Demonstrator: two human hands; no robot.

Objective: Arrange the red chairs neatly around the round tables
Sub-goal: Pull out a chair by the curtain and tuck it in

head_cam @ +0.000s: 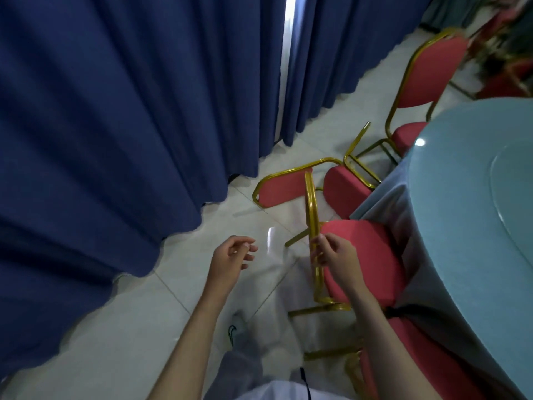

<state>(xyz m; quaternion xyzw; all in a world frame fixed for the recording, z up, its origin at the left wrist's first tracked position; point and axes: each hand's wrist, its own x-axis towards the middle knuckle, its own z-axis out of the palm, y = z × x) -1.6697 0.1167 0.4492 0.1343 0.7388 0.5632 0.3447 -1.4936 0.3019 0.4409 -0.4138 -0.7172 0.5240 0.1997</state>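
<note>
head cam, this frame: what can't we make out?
1) Round pale-blue table: cut off by the right edge, head view.
2) Nearest red padded chair with gold metal frame: front legs hidden under the grey-blue tablecloth.
3) Right hand grip on that frame: fingertips hidden behind the tube.
4) Red chairs at top right: blurred, count unclear.

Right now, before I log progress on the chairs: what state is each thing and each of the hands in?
Nearest chair: upright, seat against the tablecloth.
Tipped chair: tipped over on the floor.
Far chair: upright, seat at the table's edge.
Round table: covered with a blue cloth.
Curtains: drawn, with a narrow gap.
Left hand: open, holding nothing.
Right hand: gripping the Nearest chair's back frame.
</note>
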